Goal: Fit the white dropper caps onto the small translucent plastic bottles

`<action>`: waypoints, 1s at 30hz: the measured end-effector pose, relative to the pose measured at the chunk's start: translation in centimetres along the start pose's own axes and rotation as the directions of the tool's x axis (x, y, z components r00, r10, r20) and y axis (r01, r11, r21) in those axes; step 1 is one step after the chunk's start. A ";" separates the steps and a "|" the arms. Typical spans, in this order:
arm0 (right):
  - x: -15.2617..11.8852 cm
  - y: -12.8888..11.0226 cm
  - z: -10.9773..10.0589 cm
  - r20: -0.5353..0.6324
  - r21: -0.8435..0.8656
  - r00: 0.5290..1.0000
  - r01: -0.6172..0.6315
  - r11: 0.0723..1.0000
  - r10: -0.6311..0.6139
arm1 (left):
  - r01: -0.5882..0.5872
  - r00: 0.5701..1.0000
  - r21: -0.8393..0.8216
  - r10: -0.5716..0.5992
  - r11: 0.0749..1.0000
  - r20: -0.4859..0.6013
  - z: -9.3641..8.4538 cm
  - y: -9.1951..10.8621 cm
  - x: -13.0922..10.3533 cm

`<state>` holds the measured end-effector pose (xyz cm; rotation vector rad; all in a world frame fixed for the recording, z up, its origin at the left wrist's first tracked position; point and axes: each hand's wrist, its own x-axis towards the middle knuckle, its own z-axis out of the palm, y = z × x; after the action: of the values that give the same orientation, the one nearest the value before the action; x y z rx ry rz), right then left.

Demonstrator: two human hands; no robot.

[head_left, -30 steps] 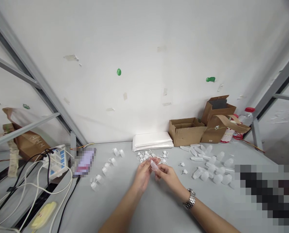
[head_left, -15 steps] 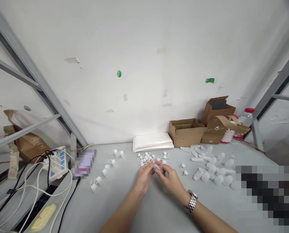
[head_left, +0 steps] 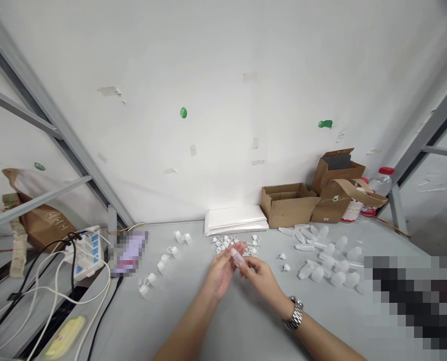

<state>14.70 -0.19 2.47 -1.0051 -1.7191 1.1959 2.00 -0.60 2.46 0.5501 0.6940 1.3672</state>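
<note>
A small clear plastic bottle (head_left: 238,257) is tilted between my two hands, its narrow tip pointing up and left. My right hand (head_left: 260,277), with a metal watch on the wrist, pinches the bottle's lower end. Palm up beside and behind the bottle, my left hand (head_left: 220,275) has its fingers stretched out, near the tip. Just beyond my hands lies a pile of small white caps (head_left: 223,242). Two loose caps (head_left: 285,267) are right of my right hand. Several clear bottles (head_left: 338,279) lie at the right, and several capped bottles (head_left: 162,262) stand at the left.
A white stack of flat sheets (head_left: 235,219), an open cardboard box (head_left: 290,211) and a brown bag (head_left: 330,203) are against the wall. A phone (head_left: 130,253), a power strip (head_left: 88,255) with tangled cables and a yellow object (head_left: 65,337) are at the left.
My left hand has opened, its fingers now stretched out and its palm showing. The bottle, in my right hand, has shifted slightly left and shows more of its length.
</note>
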 end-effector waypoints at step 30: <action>0.4 0.2 0.2 0.045 0.439 0.987 -0.157 0.885 0.153 | -0.127 0.983 0.370 0.168 0.920 -0.081 0.2 0.0 -0.1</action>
<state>14.44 0.19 2.32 -0.8643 -1.3001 1.6071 2.17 -0.73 2.65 0.8393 1.0252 1.4249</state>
